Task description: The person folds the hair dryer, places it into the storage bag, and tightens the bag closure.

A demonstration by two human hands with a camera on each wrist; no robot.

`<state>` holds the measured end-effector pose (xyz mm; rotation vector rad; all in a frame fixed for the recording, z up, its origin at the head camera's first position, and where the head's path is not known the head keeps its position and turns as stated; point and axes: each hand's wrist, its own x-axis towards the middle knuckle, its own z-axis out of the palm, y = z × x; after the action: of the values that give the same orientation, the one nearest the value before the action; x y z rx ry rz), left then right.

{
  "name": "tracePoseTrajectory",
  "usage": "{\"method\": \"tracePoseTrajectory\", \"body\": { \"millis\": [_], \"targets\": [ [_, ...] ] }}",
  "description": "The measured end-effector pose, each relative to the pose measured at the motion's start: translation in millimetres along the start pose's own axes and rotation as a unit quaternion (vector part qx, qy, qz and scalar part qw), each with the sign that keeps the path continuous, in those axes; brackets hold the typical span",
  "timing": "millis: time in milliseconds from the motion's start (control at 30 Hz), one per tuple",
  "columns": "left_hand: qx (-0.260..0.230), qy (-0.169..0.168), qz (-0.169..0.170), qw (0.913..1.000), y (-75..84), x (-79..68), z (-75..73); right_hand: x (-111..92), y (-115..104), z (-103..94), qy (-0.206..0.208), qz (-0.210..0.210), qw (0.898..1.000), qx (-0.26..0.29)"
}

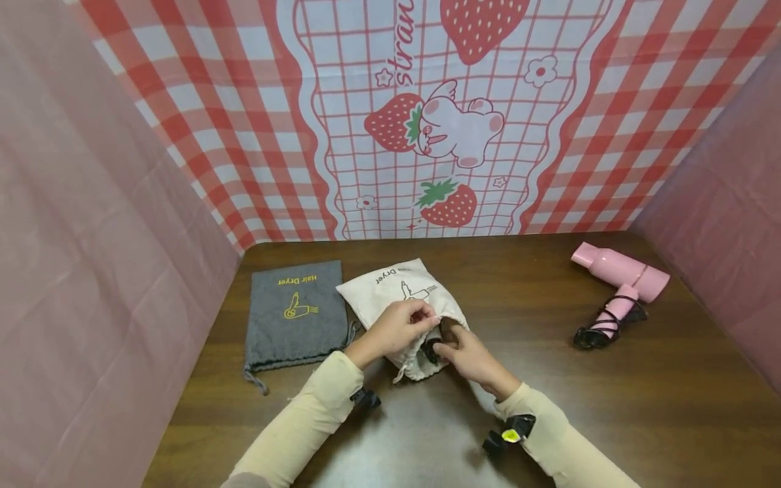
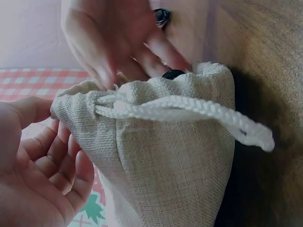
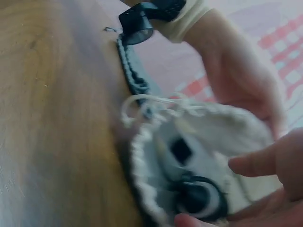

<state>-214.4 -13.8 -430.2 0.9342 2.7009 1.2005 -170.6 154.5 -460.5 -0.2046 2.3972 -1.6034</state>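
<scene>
A cream drawstring bag (image 1: 372,290) printed "Hair Dryer" lies on the table, its mouth toward me. My left hand (image 1: 399,327) pinches the edge of the mouth between thumb and fingers, holding it up. Into the opening reaches my right hand (image 1: 474,356), its fingers extended and spread from the thumb at the rim. Inside the bag, the right wrist view shows a dark coiled cord (image 3: 196,197) around a pale round end, blurred; the rest of it is hidden by cloth. A white braided drawstring (image 2: 182,108) hangs along the rim in the left wrist view.
A grey drawstring bag (image 1: 295,332), also printed "Hair Dryer", lies flat on the left. On the right is a pink hair dryer (image 1: 622,271) with a black cord wound around its handle. A checked strawberry cloth (image 1: 268,135) hangs behind the wooden table (image 1: 518,291).
</scene>
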Motion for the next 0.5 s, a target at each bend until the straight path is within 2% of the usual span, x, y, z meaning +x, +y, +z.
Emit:
{"method": "tracePoseTrajectory", "body": {
  "millis": [67, 167, 233, 367, 500],
  "targets": [
    [-0.007, 0.002, -0.002, 1.0000, 0.1, -0.6, -0.6, -7, -5, -10.7, -0.015, -0.013, 0.999, -0.035],
    [-0.015, 0.001, -0.008, 0.9999, -0.2, -1.9, -0.4, -12, -12, -26.5, -0.041, -0.034, 0.997, -0.057],
    [-0.017, -0.001, -0.011, 0.9998, -0.6, -2.6, 0.8, -14, -14, -35.3, -0.039, -0.044, 0.996, -0.070],
    [-0.018, 0.001, -0.011, 0.9998, -0.2, -3.4, 3.1, -13, -16, -45.0, 0.020, -0.060, 0.992, -0.111],
    [-0.016, 0.007, -0.010, 0.9998, 1.1, -3.9, 4.1, -11, -20, -46.0, 0.088, -0.093, 0.980, -0.152]
  ]
}}
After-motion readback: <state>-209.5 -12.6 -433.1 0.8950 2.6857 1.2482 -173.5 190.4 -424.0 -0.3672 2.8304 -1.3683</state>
